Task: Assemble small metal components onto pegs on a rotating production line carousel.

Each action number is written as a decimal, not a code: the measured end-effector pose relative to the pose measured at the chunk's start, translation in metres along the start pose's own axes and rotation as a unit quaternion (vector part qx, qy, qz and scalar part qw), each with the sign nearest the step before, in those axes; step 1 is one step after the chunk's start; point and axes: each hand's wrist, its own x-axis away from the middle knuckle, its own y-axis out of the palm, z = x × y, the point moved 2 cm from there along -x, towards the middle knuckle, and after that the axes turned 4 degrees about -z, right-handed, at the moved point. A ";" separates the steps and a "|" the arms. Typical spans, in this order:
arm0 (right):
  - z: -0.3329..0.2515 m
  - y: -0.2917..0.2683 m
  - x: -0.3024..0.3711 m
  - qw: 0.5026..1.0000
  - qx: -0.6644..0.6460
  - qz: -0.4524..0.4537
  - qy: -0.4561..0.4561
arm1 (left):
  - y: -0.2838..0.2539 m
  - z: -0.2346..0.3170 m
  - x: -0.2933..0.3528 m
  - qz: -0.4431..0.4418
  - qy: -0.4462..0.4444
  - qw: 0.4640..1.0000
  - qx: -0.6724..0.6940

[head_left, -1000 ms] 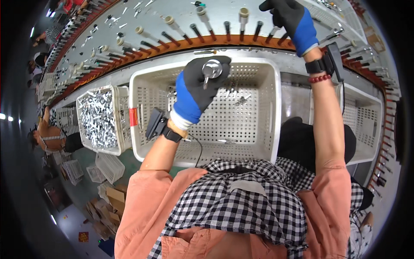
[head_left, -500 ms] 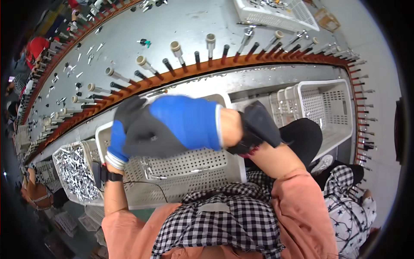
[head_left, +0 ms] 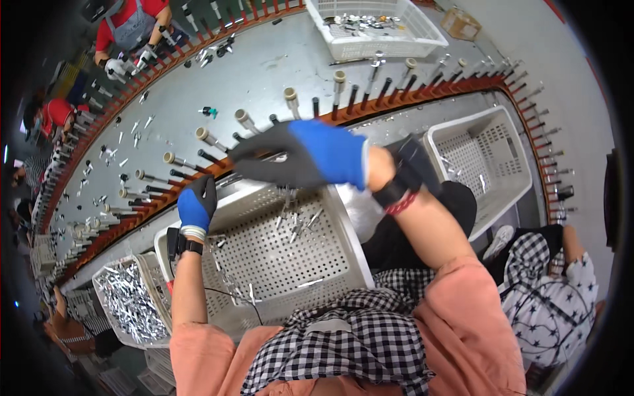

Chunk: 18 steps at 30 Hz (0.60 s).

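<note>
In the middle crate (head_left: 284,264), one lone slender metal part (head_left: 310,282) lies on the perforated floor near the wearer's side, its long axis nearly left to right, the right end angled slightly away from the wearer. Beyond it, more metal parts (head_left: 295,228) form a loose cluster, most with long axes running away from the wearer at a slant. The right hand (head_left: 297,155), gloved, is over the crate's far rim, pointing left, a narrow gap between its digits; the left hand (head_left: 197,203) is at the crate's far left corner, fingers bent. I cannot tell whether either grips anything. Beyond the crate curves a grey desk (head_left: 277,72), edged with upright rods (head_left: 244,120) too many to count, bearing one white tray (head_left: 370,49) and one cardboard box (head_left: 460,24). One heaped crate (head_left: 148,290) stands left of the middle crate, another crate (head_left: 505,148) to its right. Across the desk is a worker in red (head_left: 135,23); right of the wearer, a person in star-patterned clothing (head_left: 555,300).
</note>
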 end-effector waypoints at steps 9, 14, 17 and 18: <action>0.161 -0.087 0.026 0.904 0.007 0.309 0.295 | 0.007 0.024 -0.009 0.033 -0.010 0.999 0.018; 0.010 -0.053 0.064 0.985 -0.033 -0.058 0.160 | -0.001 0.010 0.004 0.052 0.000 0.998 0.028; 0.056 -0.102 0.087 0.973 0.111 0.198 0.050 | -0.006 0.002 0.011 0.037 -0.012 0.999 0.011; 0.079 -0.136 0.087 0.936 0.127 0.326 -0.030 | -0.005 0.000 0.014 0.060 -0.023 0.998 0.023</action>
